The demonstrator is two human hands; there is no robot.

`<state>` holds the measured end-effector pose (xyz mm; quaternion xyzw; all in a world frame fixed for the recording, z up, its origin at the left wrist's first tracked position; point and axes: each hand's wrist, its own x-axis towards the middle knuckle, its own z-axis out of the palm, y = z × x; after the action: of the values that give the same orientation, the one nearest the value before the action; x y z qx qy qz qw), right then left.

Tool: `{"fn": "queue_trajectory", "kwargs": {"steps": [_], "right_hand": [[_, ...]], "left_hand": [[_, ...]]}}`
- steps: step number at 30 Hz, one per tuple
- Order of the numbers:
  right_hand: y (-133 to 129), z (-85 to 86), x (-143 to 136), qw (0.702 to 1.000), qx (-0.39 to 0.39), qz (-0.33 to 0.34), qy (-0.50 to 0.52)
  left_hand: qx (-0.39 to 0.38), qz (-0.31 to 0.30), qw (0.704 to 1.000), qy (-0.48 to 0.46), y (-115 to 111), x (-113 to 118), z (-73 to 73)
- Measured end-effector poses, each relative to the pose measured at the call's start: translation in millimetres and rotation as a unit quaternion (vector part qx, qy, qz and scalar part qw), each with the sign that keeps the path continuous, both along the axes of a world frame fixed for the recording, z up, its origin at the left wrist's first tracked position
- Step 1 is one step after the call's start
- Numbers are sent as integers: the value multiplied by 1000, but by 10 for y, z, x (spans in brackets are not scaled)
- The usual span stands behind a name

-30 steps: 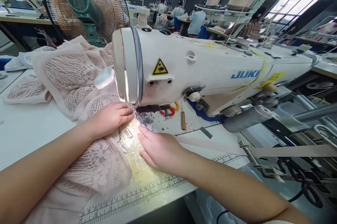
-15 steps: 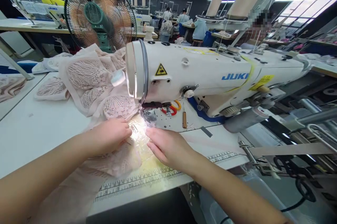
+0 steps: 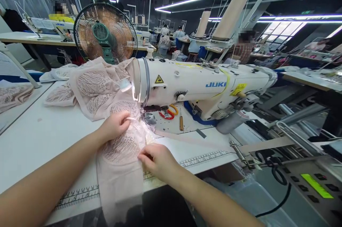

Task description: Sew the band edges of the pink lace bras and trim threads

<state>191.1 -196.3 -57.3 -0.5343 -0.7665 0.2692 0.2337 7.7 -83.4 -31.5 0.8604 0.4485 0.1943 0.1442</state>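
a long white table (image 3: 53, 138), with black ruler markings along its near edge, lies under the work. across it stands a large white sewing machine (image 3: 184, 77) with blue juki lettering, its head end toward the left hand. beyond the table is a round black wire-caged fan (image 3: 120, 31) with a green motor. a heap of pale pink lace and mesh fabric (image 3: 91, 81) lies to the left of the machine's head. nearer, a pale pink lace panel with a plain mesh border (image 3: 123, 163) runs from beneath the machine's head, between the two hands, and hangs over the near edge. a long, flat, pale pink strip (image 3: 192, 141) stretches from the needle area to the right, past the table's edge.

the left hand (image 3: 114, 126) has its thumb and fingers closed in a pinch on the panel's upper part, near the needle area. the right hand (image 3: 160, 159) pinches the panel's right edge between thumb and forefinger, its other fingers curled.

under the machine's arm are scissors with red and yellow handles (image 3: 166, 114), a slim tool with a wooden handle (image 3: 181, 123) just beside them, and a small dark grey rectangle (image 3: 201, 133) farther right.
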Motion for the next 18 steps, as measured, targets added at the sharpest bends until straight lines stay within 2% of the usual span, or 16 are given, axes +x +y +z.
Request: {"fn": "queue_trajectory", "kwargs": {"steps": [2,4,8,12,15,18], "right_hand": [[69,-4,54,999,3,-36,-38],[121,-10,103,997,4,-44,-69],[204,6,139,993,1,-49,-110],[290,56,164,990,5,-64,-126],[331,85,192,990,-6,-64,-128],[351,93,204,989,-17,-63,-129]], "left_hand": [[20,-2,999,36,-48,-47,-70],[44,-17,995,88,-120,-68,-120],[105,-49,960,256,-249,31,-104],[37,-23,941,336,-234,200,14],[-3,-18,939,342,-155,260,46],[-13,-17,944,329,-74,271,14]]}}
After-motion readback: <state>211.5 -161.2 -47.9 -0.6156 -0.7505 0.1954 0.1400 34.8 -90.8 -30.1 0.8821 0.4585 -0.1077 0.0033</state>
